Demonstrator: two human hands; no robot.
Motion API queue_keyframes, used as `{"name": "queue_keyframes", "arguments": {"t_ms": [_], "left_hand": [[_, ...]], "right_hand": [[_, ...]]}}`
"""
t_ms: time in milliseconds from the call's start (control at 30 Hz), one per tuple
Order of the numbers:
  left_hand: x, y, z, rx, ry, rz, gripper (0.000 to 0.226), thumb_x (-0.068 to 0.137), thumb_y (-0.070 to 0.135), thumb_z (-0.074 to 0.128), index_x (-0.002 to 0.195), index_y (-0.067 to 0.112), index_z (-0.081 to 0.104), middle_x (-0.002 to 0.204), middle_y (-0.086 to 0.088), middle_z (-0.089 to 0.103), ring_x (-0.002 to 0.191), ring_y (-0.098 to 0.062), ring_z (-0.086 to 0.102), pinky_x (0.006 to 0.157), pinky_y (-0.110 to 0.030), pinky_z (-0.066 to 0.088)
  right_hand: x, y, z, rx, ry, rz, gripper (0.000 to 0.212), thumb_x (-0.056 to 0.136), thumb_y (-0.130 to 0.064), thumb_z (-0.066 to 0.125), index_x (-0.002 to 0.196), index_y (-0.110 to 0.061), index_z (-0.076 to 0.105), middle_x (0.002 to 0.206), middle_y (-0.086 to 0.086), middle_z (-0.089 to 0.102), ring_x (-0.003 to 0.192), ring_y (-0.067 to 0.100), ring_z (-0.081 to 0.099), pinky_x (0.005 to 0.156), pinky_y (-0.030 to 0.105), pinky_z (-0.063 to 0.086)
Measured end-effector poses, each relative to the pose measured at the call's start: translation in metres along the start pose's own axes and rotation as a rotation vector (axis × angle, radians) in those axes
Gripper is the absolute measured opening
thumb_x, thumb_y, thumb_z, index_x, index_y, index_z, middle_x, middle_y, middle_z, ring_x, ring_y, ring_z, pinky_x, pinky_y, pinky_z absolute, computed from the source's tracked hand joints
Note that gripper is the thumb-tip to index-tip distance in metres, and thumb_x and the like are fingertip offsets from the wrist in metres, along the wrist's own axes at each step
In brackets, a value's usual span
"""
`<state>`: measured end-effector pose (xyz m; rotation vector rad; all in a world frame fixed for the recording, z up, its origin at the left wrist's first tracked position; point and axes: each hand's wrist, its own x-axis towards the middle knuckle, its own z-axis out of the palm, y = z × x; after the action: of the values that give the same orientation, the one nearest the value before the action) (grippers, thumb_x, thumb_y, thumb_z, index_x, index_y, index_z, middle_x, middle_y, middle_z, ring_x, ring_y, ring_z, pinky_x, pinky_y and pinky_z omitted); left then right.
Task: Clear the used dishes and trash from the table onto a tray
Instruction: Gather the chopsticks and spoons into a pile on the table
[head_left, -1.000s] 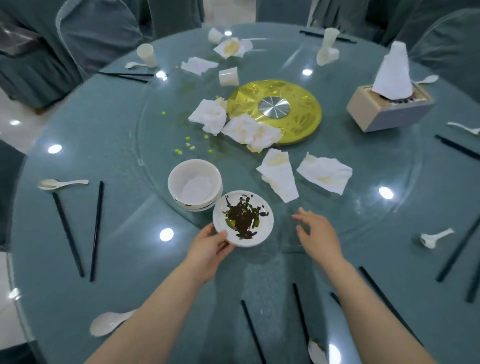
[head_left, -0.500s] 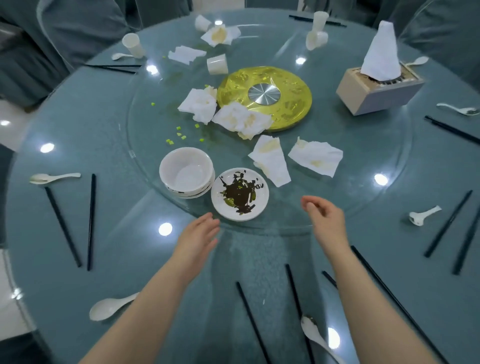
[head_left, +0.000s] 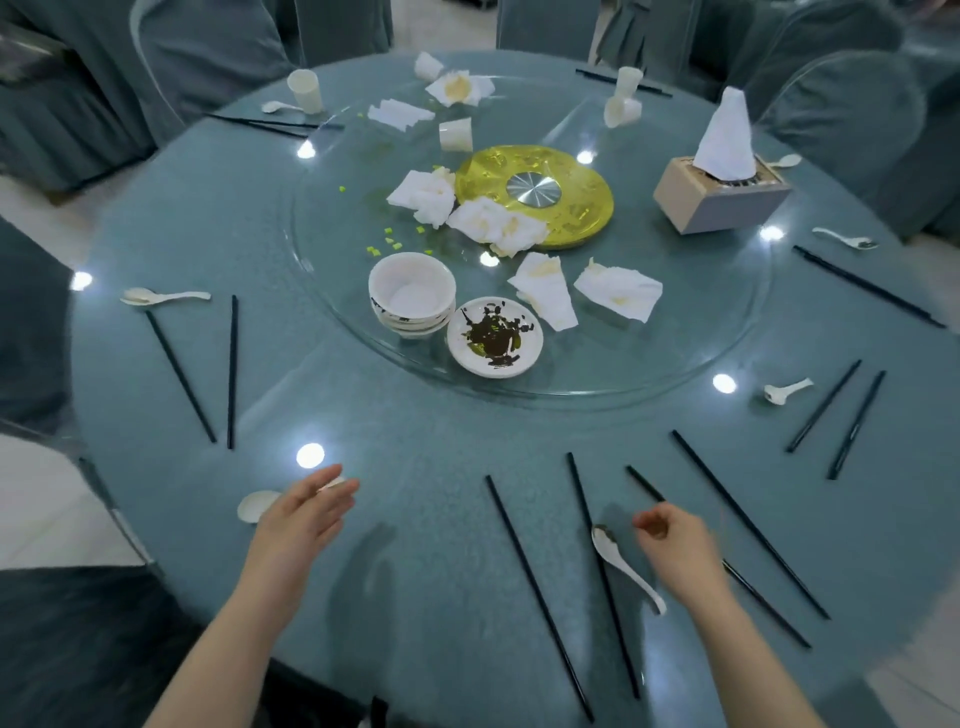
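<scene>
A small white plate (head_left: 494, 336) smeared with dark food lies on the near rim of the glass turntable (head_left: 675, 358), touching a stack of white bowls (head_left: 412, 294) on its left. Several crumpled napkins (head_left: 543, 291) lie behind them. My left hand (head_left: 304, 512) hovers with fingers straight over a white spoon (head_left: 257, 505) near the table's front left edge and holds nothing. My right hand (head_left: 675, 538) hangs loosely curled and empty beside another white spoon (head_left: 621, 564), among black chopsticks (head_left: 537, 595).
A gold disc (head_left: 535, 195) marks the turntable's centre. A tissue box (head_left: 722, 195) stands at the right. Paper cups (head_left: 305, 91), spoons and chopstick pairs ring the round blue-green table (head_left: 415, 426). Covered chairs (head_left: 208, 57) surround it. No tray is in view.
The left hand has let go of the dirty plate, which stays on the turntable. Both hands have pulled back toward the table's near edge, and the view has pulled back with them.
</scene>
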<state>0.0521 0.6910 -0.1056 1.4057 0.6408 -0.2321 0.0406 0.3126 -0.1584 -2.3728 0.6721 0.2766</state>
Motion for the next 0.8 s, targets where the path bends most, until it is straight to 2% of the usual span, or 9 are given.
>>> {"name": "queue_keyframes", "arguments": {"t_ms": [167,233,300,400,467,533,600,700,800], "left_hand": [[-0.014,-0.036,-0.020,0.213,0.043,0.042,0.033,0.095,0.000,0.045,0.124,0.009,0.058,0.121,-0.012,0.063,0.110,-0.020,0.056,0.096,-0.033,0.039],[-0.013,-0.054,-0.028,0.379,0.050,0.074,0.038,0.094,-0.004,0.044,0.128,0.009,0.056,0.129,-0.011,0.059,0.114,-0.019,0.053,0.092,-0.029,0.037],[-0.012,-0.069,-0.036,0.549,0.022,0.090,0.042,0.094,-0.001,0.046,0.134,0.010,0.051,0.138,-0.010,0.052,0.124,-0.022,0.049,0.097,-0.031,0.037],[-0.012,-0.088,-0.043,0.761,-0.099,0.094,0.056,0.094,0.007,0.051,0.147,0.010,0.031,0.155,-0.008,0.026,0.142,-0.021,0.025,0.115,-0.035,0.023],[-0.013,-0.099,-0.048,1.067,-0.170,0.119,0.066,0.096,0.022,0.050,0.151,0.014,0.015,0.160,-0.005,0.004,0.147,-0.020,0.006,0.117,-0.040,0.015],[-0.014,-0.105,-0.052,1.296,-0.205,0.145,0.073,0.096,0.035,0.047,0.153,0.019,0.003,0.160,-0.003,-0.011,0.147,-0.021,-0.003,0.116,-0.047,0.014],[-0.016,-0.106,-0.054,1.362,-0.224,0.159,0.075,0.096,0.038,0.045,0.152,0.021,-0.002,0.159,-0.002,-0.015,0.147,-0.021,-0.007,0.116,-0.049,0.014],[-0.015,-0.105,-0.056,1.404,-0.249,0.180,0.075,0.097,0.038,0.045,0.152,0.019,-0.003,0.159,-0.003,-0.014,0.147,-0.022,-0.006,0.118,-0.045,0.014],[-0.015,-0.103,-0.060,1.396,-0.273,0.189,0.076,0.097,0.037,0.045,0.152,0.019,-0.002,0.159,-0.003,-0.014,0.147,-0.021,-0.007,0.118,-0.043,0.013]], "right_hand": [[-0.049,0.015,0.014,-0.038,-0.044,0.029,0.020,0.080,-0.006,0.060,0.073,-0.024,0.063,0.069,-0.007,0.064,0.067,0.015,0.058,0.056,0.021,0.037],[-0.062,0.021,0.022,-0.094,-0.053,0.059,0.011,0.083,-0.012,0.060,0.081,-0.022,0.063,0.076,-0.004,0.065,0.075,0.019,0.060,0.063,0.024,0.042],[-0.070,0.026,0.032,-0.124,-0.027,0.074,0.005,0.085,-0.018,0.064,0.089,-0.018,0.062,0.083,-0.001,0.065,0.080,0.020,0.059,0.070,0.027,0.045],[-0.078,0.025,0.047,-0.119,0.003,0.051,0.010,0.087,-0.020,0.065,0.093,-0.014,0.059,0.090,0.002,0.062,0.083,0.021,0.058,0.073,0.031,0.047],[-0.081,0.019,0.056,-0.129,0.004,0.029,0.008,0.088,-0.018,0.062,0.092,-0.013,0.058,0.093,0.005,0.061,0.087,0.023,0.058,0.074,0.033,0.048],[-0.085,0.012,0.065,-0.129,0.004,-0.013,0.006,0.088,-0.018,0.062,0.089,-0.014,0.056,0.093,0.005,0.062,0.086,0.023,0.059,0.075,0.034,0.049],[-0.090,0.005,0.073,-0.119,-0.008,-0.048,0.013,0.088,-0.025,0.063,0.085,-0.017,0.053,0.094,0.005,0.061,0.084,0.021,0.057,0.075,0.033,0.048],[-0.097,-0.004,0.081,-0.180,-0.064,-0.067,0.035,0.077,-0.049,0.071,0.081,-0.023,0.049,0.090,-0.004,0.051,0.084,0.017,0.050,0.067,0.028,0.038],[-0.099,-0.008,0.088,-0.274,-0.123,-0.097,0.033,0.074,-0.049,0.073,0.073,-0.026,0.049,0.088,-0.006,0.047,0.085,0.016,0.049,0.069,0.027,0.040]]}}
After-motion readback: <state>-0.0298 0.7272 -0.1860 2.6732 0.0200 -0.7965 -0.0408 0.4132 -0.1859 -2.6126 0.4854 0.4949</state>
